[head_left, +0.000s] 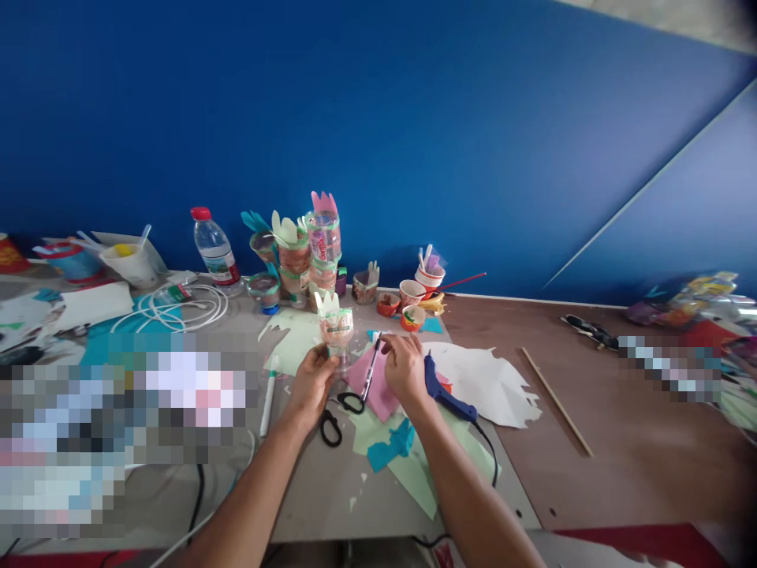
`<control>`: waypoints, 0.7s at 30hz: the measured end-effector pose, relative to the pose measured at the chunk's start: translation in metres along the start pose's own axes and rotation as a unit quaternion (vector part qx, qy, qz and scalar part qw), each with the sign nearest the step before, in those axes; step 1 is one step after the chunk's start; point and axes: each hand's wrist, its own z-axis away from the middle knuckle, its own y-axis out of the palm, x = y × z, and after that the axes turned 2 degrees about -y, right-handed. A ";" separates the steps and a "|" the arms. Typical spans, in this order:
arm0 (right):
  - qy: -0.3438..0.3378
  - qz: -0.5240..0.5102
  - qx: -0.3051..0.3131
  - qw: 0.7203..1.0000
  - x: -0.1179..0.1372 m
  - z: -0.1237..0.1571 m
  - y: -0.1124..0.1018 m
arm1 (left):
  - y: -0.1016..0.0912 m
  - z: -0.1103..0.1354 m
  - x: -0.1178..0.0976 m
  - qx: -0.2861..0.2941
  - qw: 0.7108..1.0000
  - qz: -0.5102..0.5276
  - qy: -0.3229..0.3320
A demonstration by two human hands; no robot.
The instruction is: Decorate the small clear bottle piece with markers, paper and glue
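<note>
My left hand (pixel 313 384) is closed around the lower part of a clear plastic cup (pixel 337 335), made up of joined pieces with a brownish band and white paper points rising from its rim. My right hand (pixel 405 367) has its fingers curled in above pink paper (pixel 382 390); what they hold, if anything, is hidden. Just left of these fingers slants a slim dark-and-white stick-like piece (pixel 371 367). Black-handled scissors (pixel 331 428) lie between my hands, partly covered. Right of my right hand rests a blue hot glue gun (pixel 449 394) with a black cord.
Similar decorated cups (pixel 294 260) stand stacked against the blue wall, beside a red-capped water bottle (pixel 216 252). Small paper cups (pixel 412 293) are at the back. White paper (pixel 490 383), teal scraps (pixel 391 446), a marker (pixel 269 398), a wooden stick (pixel 556 401) and coiled white cable (pixel 206 312) lie around.
</note>
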 end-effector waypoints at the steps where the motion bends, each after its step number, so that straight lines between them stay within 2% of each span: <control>1: 0.004 -0.022 -0.019 1.000 0.000 -0.001 -0.001 | -0.001 0.000 0.000 -0.002 1.000 -0.005 0.000; 6: 0.034 -0.099 -0.055 0.993 0.009 -0.004 -0.011 | -0.004 0.000 -0.003 -0.010 1.000 -0.016 0.022; 11: 0.058 -0.183 -0.034 0.981 0.024 -0.006 -0.036 | -0.003 -0.004 -0.010 -0.046 0.995 0.006 0.086; 15: -0.016 -0.203 -0.012 0.979 0.042 -0.004 -0.050 | -0.005 -0.005 -0.010 -0.058 0.988 0.001 0.141; 18: -0.066 -0.221 0.003 0.973 0.066 0.001 -0.050 | -0.006 -0.003 -0.006 -0.052 0.988 -0.063 0.133; 21: -0.114 -0.239 0.072 0.962 0.098 0.007 -0.040 | -0.006 -0.001 0.000 -0.042 0.987 -0.097 0.120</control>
